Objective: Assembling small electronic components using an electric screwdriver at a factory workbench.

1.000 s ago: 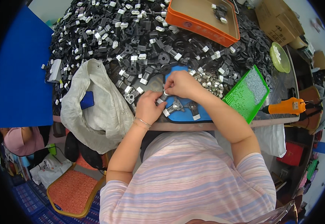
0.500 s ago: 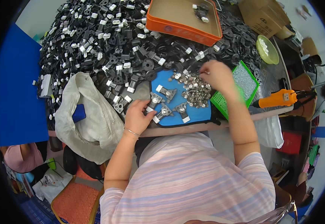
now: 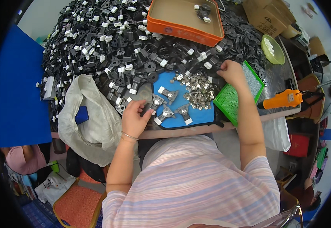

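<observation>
Head view: four assembled brackets lie on the blue mat; a huge heap of black parts remains. Left hand loosely pinches one bracket; right hand curls closed on a far black part.

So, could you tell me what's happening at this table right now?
A person is putting small parts together on a blue mat. The left hand touches an assembled piece at the mat's left edge; the right hand reaches into the black parts beside the green tray. Metal discs lie piled on the mat.
</observation>
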Demonstrator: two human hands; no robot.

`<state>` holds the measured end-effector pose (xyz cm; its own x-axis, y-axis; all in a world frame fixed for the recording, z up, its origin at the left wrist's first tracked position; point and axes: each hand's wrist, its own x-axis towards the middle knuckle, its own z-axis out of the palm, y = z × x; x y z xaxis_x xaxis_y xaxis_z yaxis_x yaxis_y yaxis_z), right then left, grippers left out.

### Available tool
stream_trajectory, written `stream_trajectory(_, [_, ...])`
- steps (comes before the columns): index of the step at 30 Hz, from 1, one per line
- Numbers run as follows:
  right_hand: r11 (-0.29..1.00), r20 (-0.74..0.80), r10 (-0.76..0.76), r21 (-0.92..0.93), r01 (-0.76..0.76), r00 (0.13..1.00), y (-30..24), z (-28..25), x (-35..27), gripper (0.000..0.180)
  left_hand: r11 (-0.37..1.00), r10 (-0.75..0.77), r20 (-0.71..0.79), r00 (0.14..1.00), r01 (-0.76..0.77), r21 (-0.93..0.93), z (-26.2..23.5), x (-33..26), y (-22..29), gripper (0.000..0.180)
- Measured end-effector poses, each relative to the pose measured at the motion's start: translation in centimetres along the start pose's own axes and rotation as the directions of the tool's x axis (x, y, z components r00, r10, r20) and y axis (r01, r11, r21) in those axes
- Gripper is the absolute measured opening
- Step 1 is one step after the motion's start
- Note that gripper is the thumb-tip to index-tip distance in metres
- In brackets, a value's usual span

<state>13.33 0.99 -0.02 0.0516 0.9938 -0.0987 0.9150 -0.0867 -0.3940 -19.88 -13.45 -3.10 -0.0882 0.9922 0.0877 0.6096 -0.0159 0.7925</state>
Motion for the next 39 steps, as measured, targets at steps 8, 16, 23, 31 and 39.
stream_trajectory(8, [0.620, -0.076, -0.776, 0.094, 0.779, 0.626, -6.5, -0.5, -7.8, 0.016, 0.937, 0.263, 0.020, 0.965, -0.251, -0.242, -0.7, -0.3, 2.9, 0.024])
stream_trajectory(16, [0.243, -0.255, -0.934, 0.062, 0.968, 0.251, -10.0, 4.8, -10.2, 0.018, 0.949, 0.226, 0.090, 0.970, -0.198, -0.246, -0.9, -1.8, 4.1, 0.026])
stream_trajectory(23, [0.405, -0.337, -0.848, 0.086, 0.910, 0.410, -10.2, 5.5, -9.3, 0.019, 0.950, 0.310, -0.100, 0.945, -0.311, 0.002, 0.4, -1.0, 2.1, 0.038])
stream_trajectory(31, [0.598, -0.341, -0.726, 0.117, 0.793, 0.598, -8.7, 4.0, -8.5, 0.022, 0.947, 0.300, -0.158, 0.941, -0.274, 0.167, 2.9, 1.3, 0.2, 0.048])
stream_trajectory(39, [0.654, -0.322, -0.649, 0.225, 0.722, 0.689, -7.3, 4.0, -8.3, 0.022, 0.962, 0.265, -0.122, 0.956, -0.253, 0.106, 2.8, 1.3, 0.6, 0.050])
